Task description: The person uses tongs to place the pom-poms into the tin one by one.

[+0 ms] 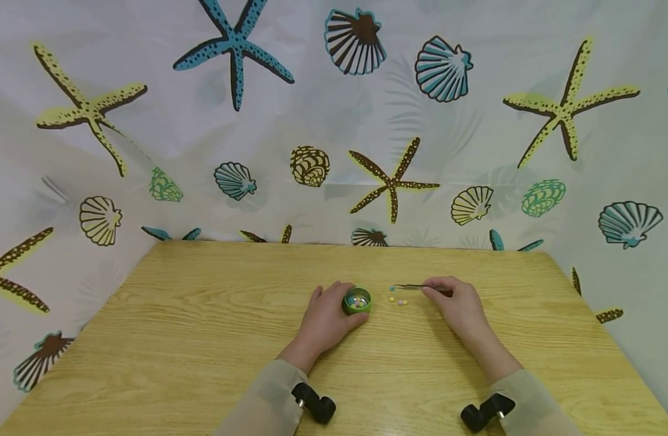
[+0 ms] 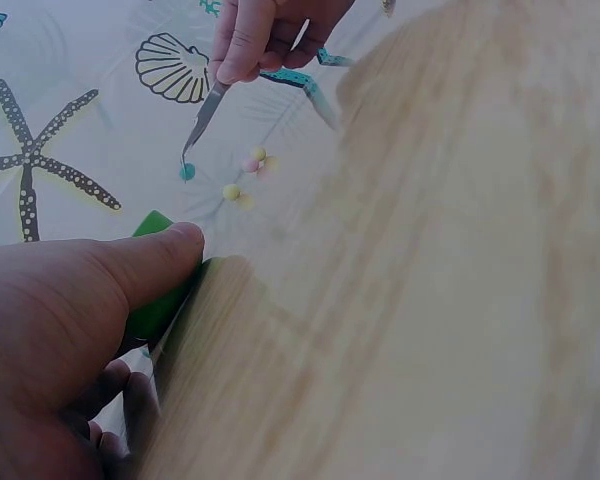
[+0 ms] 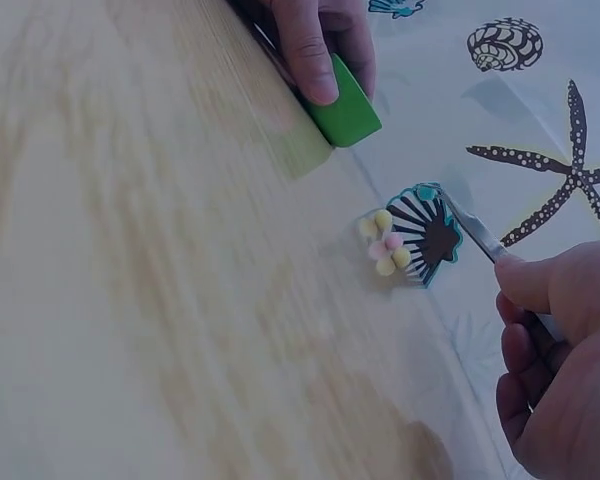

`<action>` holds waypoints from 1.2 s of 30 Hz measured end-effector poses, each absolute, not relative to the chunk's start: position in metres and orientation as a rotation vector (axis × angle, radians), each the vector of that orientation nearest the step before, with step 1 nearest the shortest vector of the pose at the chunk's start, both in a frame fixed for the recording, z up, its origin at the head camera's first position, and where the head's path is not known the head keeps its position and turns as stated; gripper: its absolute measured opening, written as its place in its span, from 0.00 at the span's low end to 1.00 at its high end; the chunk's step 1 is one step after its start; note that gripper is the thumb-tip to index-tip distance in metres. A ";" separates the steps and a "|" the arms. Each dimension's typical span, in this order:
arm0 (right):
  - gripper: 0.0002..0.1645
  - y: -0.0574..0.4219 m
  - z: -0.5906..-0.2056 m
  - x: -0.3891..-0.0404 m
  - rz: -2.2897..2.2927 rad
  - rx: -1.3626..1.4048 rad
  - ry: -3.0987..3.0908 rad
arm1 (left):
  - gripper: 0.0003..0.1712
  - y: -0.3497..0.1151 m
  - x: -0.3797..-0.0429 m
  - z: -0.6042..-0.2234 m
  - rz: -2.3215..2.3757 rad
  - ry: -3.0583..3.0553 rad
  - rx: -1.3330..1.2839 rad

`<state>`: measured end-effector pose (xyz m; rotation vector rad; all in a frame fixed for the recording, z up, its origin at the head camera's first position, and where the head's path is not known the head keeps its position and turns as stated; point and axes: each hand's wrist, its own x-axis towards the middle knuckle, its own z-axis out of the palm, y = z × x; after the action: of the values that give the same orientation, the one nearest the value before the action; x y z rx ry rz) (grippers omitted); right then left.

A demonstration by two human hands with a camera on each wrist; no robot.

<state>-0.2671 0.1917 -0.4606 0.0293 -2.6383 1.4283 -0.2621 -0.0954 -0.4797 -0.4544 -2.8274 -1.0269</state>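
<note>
My left hand [image 1: 324, 321] is curled around a small round green container [image 1: 358, 310], thumb on the near side. Several pastel beads [image 1: 358, 301] lie inside it. To the right, my right hand [image 1: 459, 306] pinches a pair of metal tweezers [image 1: 412, 286] pointing left, their bent tip down near the table. A blue bead [image 2: 187, 172] is right at that tip; whether the tips grip it I cannot tell. Just nearer me, a yellow bead [image 1: 391, 300] lies apart from a pink bead [image 1: 400, 302] and another yellow one [image 1: 405, 303], which sit close together.
Everything stands on a wood-grain table [image 1: 203, 339]. A pale cloth [image 1: 290, 115] printed with starfish and shells hangs behind the back edge and along both sides. Black camera mounts [image 1: 316, 404] are strapped to both sleeved wrists.
</note>
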 end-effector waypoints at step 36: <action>0.10 0.141 -0.450 -0.259 1.575 0.208 -2.615 | 0.37 -0.097 -0.262 -0.478 -1.039 -2.833 -0.464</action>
<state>-0.2589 0.1410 -0.4496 0.2077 -2.6147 1.5747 -0.2618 -0.0970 -0.4783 -0.4639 -2.8330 -1.0388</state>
